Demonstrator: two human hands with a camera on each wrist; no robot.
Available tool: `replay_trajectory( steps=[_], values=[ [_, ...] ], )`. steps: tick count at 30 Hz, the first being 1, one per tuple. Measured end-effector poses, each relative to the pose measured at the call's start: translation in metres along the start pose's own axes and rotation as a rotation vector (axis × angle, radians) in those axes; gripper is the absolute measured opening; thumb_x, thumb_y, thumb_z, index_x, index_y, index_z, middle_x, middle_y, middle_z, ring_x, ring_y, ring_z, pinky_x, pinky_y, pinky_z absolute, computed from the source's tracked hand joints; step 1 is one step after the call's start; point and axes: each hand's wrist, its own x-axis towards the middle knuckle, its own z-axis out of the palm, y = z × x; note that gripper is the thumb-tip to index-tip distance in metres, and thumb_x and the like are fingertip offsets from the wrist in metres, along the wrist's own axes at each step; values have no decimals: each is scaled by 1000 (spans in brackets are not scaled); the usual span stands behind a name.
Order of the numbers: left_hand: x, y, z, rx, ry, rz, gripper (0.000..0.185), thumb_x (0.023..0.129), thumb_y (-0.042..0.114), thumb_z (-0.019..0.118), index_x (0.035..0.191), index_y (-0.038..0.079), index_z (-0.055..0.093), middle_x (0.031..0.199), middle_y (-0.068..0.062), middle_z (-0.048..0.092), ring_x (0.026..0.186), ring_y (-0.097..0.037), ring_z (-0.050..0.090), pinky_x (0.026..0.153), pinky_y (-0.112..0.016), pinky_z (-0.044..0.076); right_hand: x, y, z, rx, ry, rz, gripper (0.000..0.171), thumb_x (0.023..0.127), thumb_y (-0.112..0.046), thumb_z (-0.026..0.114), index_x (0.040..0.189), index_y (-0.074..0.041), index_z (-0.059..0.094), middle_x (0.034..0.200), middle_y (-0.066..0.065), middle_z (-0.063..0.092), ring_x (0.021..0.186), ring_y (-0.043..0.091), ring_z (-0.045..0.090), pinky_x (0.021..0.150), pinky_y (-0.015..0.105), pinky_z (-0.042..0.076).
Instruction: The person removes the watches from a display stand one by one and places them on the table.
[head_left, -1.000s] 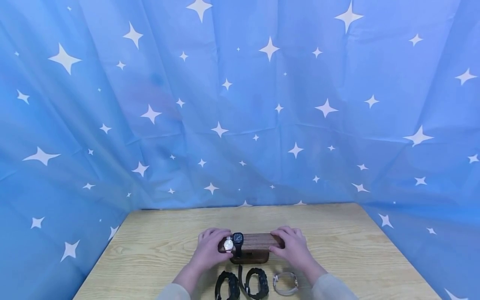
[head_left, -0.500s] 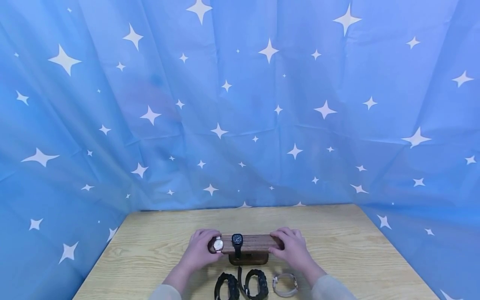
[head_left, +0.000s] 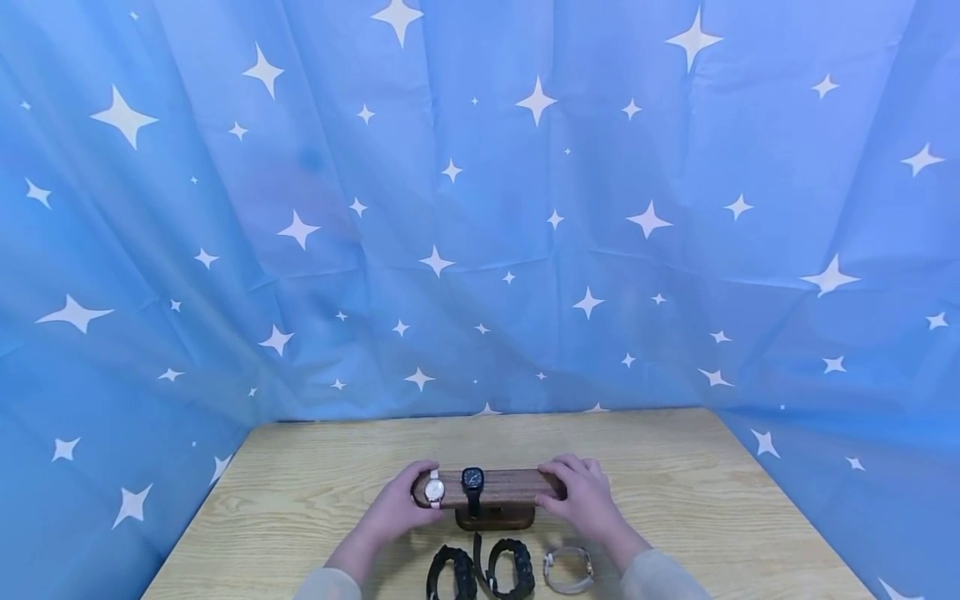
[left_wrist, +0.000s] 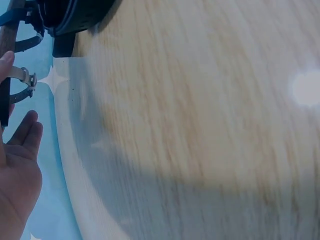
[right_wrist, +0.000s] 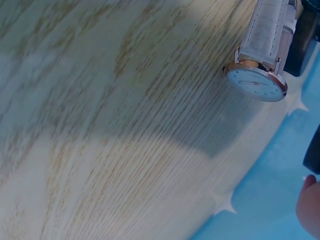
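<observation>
A dark wooden watch stand [head_left: 517,487] with a rounded bar carries two watches. My left hand [head_left: 393,508] is round the bar's left end, thumb below and finger above, at the pale-strapped wristwatch [head_left: 434,490]. In the left wrist view a fingertip lies by that watch's strap [left_wrist: 20,75], and other fingers stretch out below the bar. Gripping the bar's right end is my right hand [head_left: 585,496], only its edge showing in the right wrist view. A black square-faced watch [head_left: 472,479] hangs on the bar between the hands.
In front of the stand lie two black watches, one on the left [head_left: 452,573] and one in the middle [head_left: 512,571], and a light-strapped watch [head_left: 568,572] on the right. All rest on the wooden table [head_left: 322,467]. A blue starred curtain [head_left: 480,208] rises behind it.
My left hand has slid the pale-strapped watch left along the bar, away from the black square-faced one. Its face and strap show more now. The right hand stays at the bar's right end.
</observation>
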Motion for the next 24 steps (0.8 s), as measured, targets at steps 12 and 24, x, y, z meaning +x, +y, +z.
replay_trajectory(
  steps=[12, 24],
  values=[
    [-3, -1, -7, -51, -5, 9, 63, 68, 15, 82, 123, 11, 51, 119, -9, 50, 104, -27, 53, 87, -41, 46, 0, -1, 1, -7, -2, -9, 43, 73, -34, 79, 111, -17, 67, 110, -3, 58, 98, 27, 46, 80, 47, 39],
    [-6, 2, -14, -132, -50, -10, 67, 71, 13, 80, 131, 4, 49, 123, -14, 47, 92, -23, 53, 71, -25, 52, 0, -2, -1, 20, -2, -7, 43, 73, -32, 79, 111, -13, 67, 110, -1, 58, 99, 29, 47, 84, 48, 38]
  ],
)
